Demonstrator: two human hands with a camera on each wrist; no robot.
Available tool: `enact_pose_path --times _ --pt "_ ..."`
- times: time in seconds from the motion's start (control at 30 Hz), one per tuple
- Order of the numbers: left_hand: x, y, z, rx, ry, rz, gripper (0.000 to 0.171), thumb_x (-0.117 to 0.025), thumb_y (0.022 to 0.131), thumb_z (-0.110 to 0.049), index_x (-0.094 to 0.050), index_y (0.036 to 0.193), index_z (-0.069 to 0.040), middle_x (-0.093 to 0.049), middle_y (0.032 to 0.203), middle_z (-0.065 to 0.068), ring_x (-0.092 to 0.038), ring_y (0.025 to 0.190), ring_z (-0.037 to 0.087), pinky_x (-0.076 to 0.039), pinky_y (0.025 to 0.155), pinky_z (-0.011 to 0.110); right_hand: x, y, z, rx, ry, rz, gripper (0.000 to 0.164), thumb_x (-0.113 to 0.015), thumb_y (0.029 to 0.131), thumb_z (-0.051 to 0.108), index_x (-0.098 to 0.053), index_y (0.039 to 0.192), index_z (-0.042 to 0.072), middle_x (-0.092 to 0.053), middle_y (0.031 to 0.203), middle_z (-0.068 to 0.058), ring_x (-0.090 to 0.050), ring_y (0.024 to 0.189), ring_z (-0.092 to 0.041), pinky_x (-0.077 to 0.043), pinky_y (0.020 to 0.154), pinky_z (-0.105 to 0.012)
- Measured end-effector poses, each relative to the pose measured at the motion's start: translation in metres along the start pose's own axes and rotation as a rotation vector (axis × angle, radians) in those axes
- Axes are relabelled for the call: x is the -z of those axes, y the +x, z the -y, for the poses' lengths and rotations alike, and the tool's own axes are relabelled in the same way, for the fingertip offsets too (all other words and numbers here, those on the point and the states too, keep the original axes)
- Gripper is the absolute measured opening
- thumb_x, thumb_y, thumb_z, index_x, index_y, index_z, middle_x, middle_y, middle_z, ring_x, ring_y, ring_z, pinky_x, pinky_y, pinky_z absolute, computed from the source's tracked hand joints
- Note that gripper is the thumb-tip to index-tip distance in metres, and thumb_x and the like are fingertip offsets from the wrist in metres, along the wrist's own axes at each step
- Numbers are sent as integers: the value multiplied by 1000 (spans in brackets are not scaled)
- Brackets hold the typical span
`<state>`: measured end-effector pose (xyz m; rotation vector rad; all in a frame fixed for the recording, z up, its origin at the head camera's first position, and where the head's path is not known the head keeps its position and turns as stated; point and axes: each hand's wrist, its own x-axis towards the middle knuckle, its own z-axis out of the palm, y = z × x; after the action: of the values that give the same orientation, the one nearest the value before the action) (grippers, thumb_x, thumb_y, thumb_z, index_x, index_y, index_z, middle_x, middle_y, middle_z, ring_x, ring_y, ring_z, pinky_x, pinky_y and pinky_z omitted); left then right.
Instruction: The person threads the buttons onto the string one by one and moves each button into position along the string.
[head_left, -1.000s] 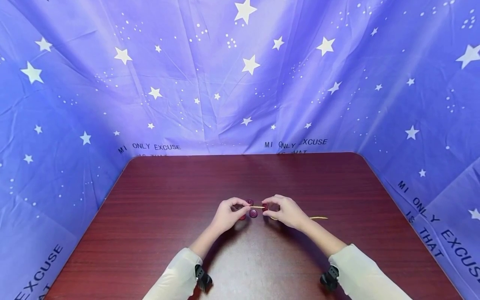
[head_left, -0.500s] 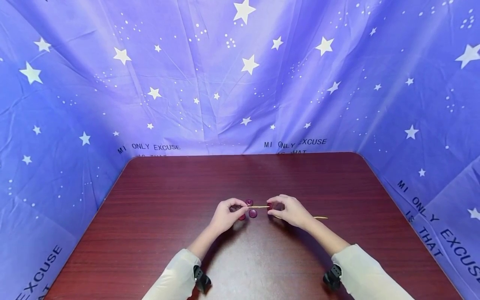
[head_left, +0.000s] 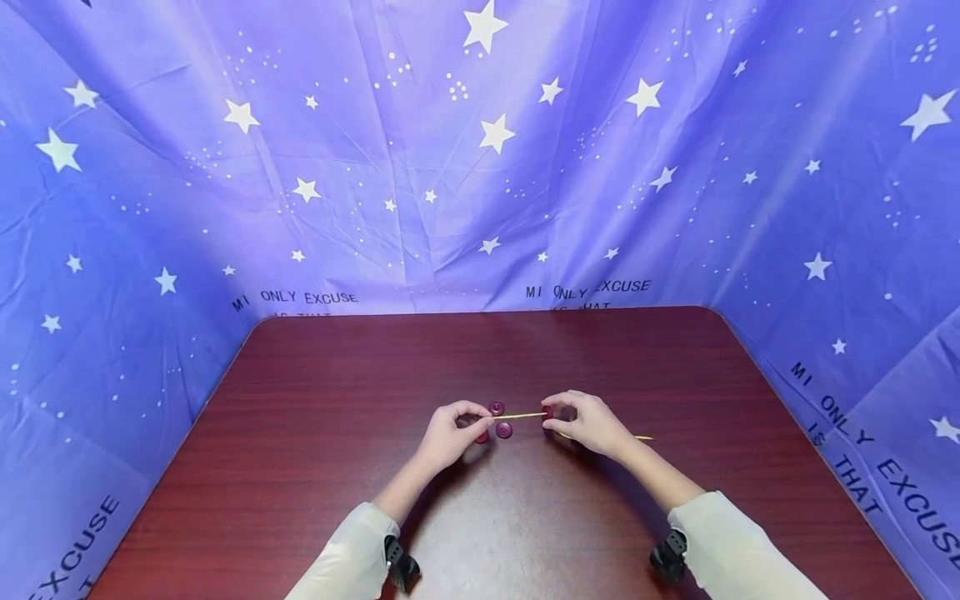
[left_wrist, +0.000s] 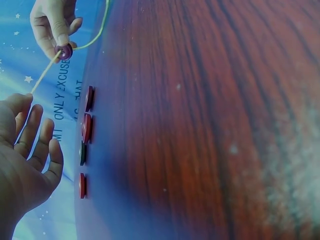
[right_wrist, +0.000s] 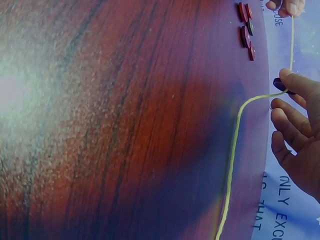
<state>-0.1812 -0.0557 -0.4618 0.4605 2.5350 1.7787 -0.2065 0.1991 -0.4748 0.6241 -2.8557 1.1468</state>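
My left hand (head_left: 450, 433) pinches the end of a yellow string (head_left: 517, 416) between thumb and forefinger, its other fingers loosely bent in the left wrist view. A dark red button (left_wrist: 64, 51) is threaded on the string, and my right hand (head_left: 588, 423) pinches it by the rim. Between the hands the string runs taut. Past the button, its tail (right_wrist: 230, 170) drops onto the table and trails off to the right. Several more dark red buttons (head_left: 504, 430) lie on the table beside and under my left hand, partly hidden by it in the head view.
The dark red wood-grain table (head_left: 337, 367) reaches back to a blue-purple curtain (head_left: 420, 167) with white stars, which also hangs along both sides. Black wrist straps (head_left: 670, 554) sit at both light sleeves.
My right hand has moved to the right with the button, so more string shows between the hands. The tail at the right has shortened in view. My left hand stays nearly in place.
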Motion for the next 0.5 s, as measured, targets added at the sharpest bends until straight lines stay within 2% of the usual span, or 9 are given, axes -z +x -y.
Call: enact_pose_path --times 0.1,0.2,0.33,0.5 --pt "0 -1 1 2 26 -12 8 -67 83 -5 -68 88 1 -68 76 17 -60 67 19 -46 60 16 0 0 -2 -2 -1 0 32 -73 80 21 -67 109 8 -66 87 1 -51 67 -3 -44 60 -19" --pt "0 -2 1 0 25 -13 7 -67 83 -4 -68 88 1 -68 75 17 -59 66 14 -46 60 16 0 -1 -5 -7 2 -7 32 -73 80 20 -67 108 7 -66 85 2 -51 64 -4 -43 58 -19" --pt "-1 0 5 -12 20 -14 8 -67 83 -4 -68 88 2 -69 77 20 -62 66 21 -46 60 16 2 -1 -9 -16 0 -16 31 -74 80 19 -67 107 6 -65 82 2 -51 62 -4 -43 58 -20" --pt "-4 5 25 7 -3 -18 9 -68 83 -6 -68 89 0 -69 79 23 -65 73 37 -47 61 16 4 -1 -15 -34 -7 -15 31 -74 80 19 -67 107 5 -64 80 2 -51 61 -2 -43 60 -20"
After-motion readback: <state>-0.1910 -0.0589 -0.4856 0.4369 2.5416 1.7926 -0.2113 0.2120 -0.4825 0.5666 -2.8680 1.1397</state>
